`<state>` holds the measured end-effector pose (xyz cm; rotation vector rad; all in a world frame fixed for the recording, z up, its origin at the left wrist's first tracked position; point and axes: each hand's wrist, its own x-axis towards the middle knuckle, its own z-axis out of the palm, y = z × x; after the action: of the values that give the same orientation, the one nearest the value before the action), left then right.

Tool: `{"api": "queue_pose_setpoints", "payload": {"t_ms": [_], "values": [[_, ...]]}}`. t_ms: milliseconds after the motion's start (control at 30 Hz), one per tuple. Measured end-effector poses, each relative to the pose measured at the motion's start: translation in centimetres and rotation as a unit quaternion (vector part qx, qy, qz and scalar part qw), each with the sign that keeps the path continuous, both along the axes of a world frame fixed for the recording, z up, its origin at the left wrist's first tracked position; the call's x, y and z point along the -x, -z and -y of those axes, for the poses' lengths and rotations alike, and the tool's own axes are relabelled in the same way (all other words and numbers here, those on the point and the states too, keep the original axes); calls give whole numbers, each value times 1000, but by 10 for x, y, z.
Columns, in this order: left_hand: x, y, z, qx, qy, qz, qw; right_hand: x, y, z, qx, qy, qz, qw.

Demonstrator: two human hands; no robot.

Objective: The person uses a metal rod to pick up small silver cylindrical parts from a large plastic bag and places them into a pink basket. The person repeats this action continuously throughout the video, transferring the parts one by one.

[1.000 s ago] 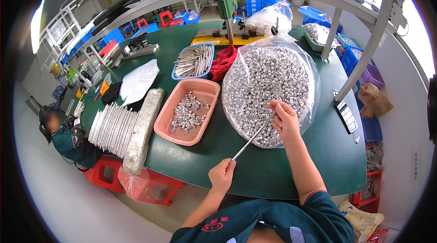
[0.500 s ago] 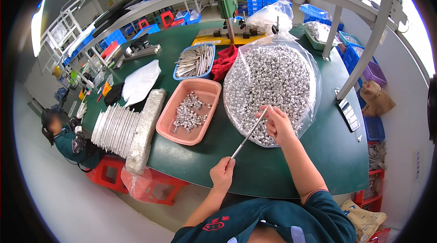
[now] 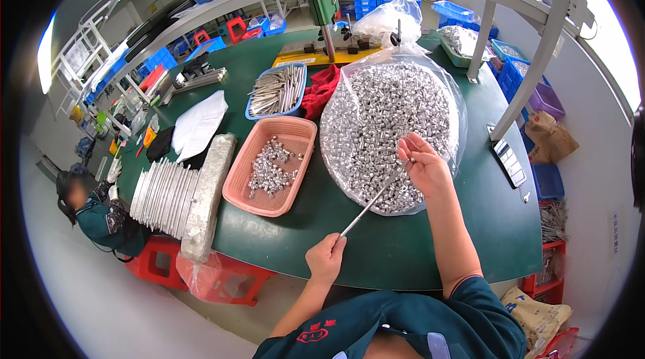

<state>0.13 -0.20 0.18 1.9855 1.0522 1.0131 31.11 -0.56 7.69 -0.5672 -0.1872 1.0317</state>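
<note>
My left hand [image 3: 326, 258] is closed round the near end of a thin silver metal rod [image 3: 373, 203]. The rod slants away to the right, over the edge of a wide round heap of small shiny metal sleeves [image 3: 400, 117] in a clear plastic bag [image 3: 341, 100]. At its far end is my right hand [image 3: 428, 169], palm turned up and fingers loosely apart above the heap. Whether the rod's tip touches those fingers is hard to see. Left of the bag, a pink basket [image 3: 235, 187] holds a smaller pile of the same sleeves [image 3: 272, 169].
A blue basket of rods [image 3: 277, 90], a red cloth [image 3: 321, 90] and a green-and-yellow press [image 3: 324, 6] stand behind. Rods lie in a row [image 3: 164, 197] beside a long wrapped bundle [image 3: 208, 201]. A phone [image 3: 509, 163] lies right. Another person [image 3: 101, 214] sits far left.
My right hand has loosened from a pinch at the rod's far tip, opening its fingers and turning palm up. My left hand keeps its hold. The whole view has shifted slightly.
</note>
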Motion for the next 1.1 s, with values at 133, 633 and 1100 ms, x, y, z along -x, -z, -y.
{"api": "queue_pose_setpoints", "payload": {"t_ms": [133,633,1100], "values": [[-1,-3,0,1,5,-8,1000,-1,-5,3,-12,-5,-11,1000],[0,-1,0,-7,15,21,1000,7,-6,6,-10,-49,120,991],[1,3,0,20,7,34,999,10,2,4,206,52,411,887]]}}
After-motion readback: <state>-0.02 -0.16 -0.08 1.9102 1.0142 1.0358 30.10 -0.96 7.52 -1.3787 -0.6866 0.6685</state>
